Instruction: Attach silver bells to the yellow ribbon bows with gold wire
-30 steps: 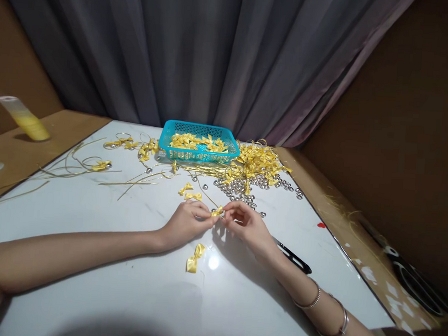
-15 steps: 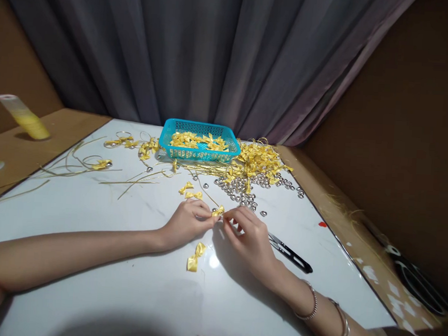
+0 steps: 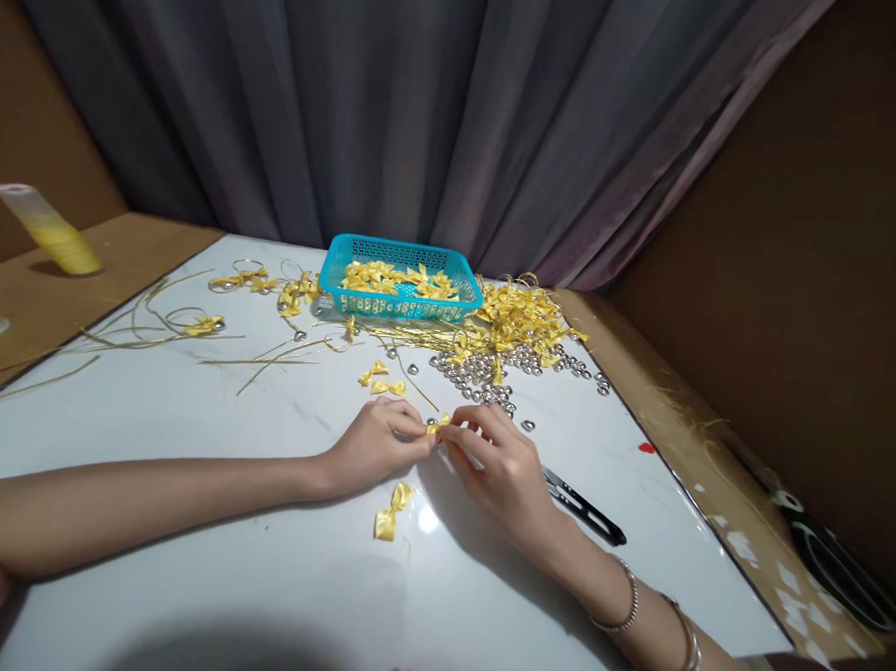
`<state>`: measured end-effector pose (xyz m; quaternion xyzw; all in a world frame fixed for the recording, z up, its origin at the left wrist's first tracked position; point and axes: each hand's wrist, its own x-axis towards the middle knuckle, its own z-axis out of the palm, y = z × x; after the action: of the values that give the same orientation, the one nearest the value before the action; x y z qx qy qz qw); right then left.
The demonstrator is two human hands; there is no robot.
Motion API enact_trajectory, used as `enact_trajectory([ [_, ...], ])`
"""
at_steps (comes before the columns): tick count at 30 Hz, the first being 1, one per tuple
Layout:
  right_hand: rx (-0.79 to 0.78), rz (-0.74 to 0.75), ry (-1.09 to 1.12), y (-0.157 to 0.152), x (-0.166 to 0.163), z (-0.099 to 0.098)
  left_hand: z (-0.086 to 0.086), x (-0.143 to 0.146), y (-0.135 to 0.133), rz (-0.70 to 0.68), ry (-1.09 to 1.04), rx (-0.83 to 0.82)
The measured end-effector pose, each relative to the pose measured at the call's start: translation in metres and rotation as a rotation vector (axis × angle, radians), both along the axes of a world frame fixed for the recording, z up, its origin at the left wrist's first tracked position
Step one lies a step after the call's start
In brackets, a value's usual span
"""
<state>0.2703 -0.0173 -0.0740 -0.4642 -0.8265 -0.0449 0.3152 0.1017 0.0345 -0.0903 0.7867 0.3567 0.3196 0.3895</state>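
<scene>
Bow (image 3: pixel 435 426) pinched in our left hand (image 3: pixel 376 446); right hand (image 3: pixel 502 471) at bow's right edge, grip unclear; tabletop (image 3: pixel 285 587) spreads nearside of bow.

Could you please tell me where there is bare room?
Bare tabletop shows this side of the left forearm, left of the nearest yellow bow, and between the black tool and red spot. Bows and silver beads crowd the blue basket's right side.
</scene>
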Motion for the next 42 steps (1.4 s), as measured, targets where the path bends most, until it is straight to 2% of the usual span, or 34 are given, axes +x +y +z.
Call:
enact_trajectory([
  [11, -0.146, 0.127, 0.097, 0.01, 0.01, 0.007, -0.001, 0.0, 0.0, -0.042, -0.02, -0.039],
  [16, -0.203, 0.123, 0.166, 0.011, 0.011, 0.008, 0.001, 0.0, -0.001, -0.05, -0.013, -0.04],
  [23, -0.203, 0.111, 0.159, 0.01, 0.01, 0.008, 0.003, 0.001, -0.001, -0.047, -0.029, -0.057],
  [27, -0.244, 0.014, 0.155, 0.009, 0.01, 0.009, 0.002, 0.001, -0.001, -0.02, -0.046, -0.052],
  [31, -0.397, -0.153, 0.087, 0.008, 0.01, 0.007, 0.002, 0.001, -0.001, 0.009, -0.043, -0.024],
  [34, -0.461, -0.171, 0.076, 0.006, 0.008, 0.006, 0.002, 0.001, -0.001, 0.016, -0.03, -0.014],
  [37, -0.387, -0.102, 0.06, 0.002, 0.005, 0.006, 0.001, 0.001, -0.001, 0.016, -0.023, -0.01],
  [42, -0.067, -0.017, -0.068, -0.003, -0.001, 0.004, 0.003, 0.0, -0.001, -0.006, -0.004, -0.012],
])
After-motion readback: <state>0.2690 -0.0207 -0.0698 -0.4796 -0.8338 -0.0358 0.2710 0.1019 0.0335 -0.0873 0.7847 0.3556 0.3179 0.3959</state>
